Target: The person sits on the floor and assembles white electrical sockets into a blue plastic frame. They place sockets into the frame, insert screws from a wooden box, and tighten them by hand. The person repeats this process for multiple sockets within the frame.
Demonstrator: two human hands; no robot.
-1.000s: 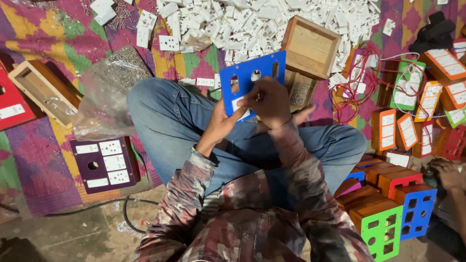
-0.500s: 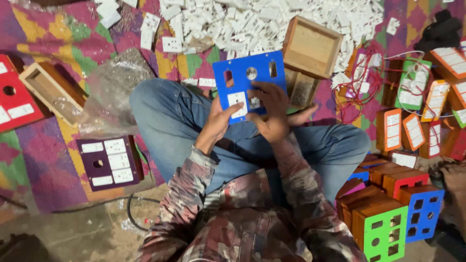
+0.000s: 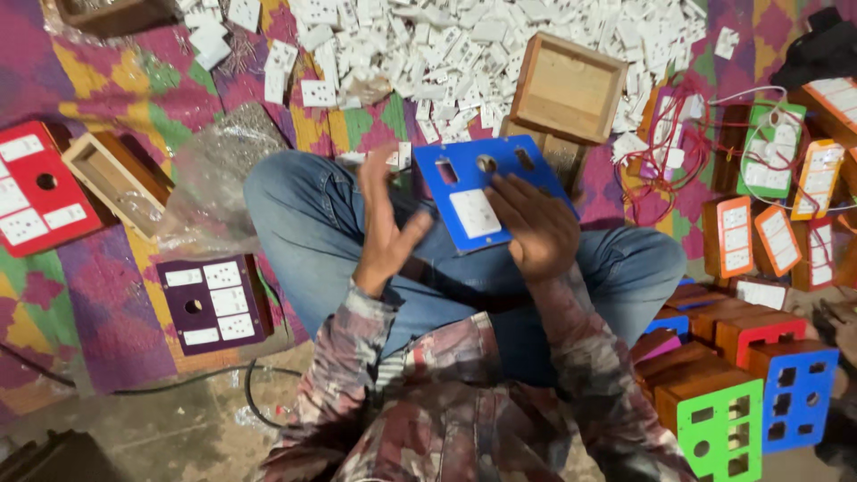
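I sit cross-legged in blue jeans. My right hand holds a blue plastic switch plate over my lap; the plate has cut-out holes along its top and one white socket module fitted in its middle. My left hand is raised beside the plate's left edge, palm turned sideways, fingers apart and blurred, holding nothing that I can see.
A heap of white socket modules lies ahead on the patterned cloth, with a wooden box beside it. At the left lie a purple plate, a red plate and a clear plastic bag. Coloured boxes are stacked at the right.
My left hand has come off the blue plate and drawn back to the left. The plate has tilted flatter in my right hand, its face now turned up.
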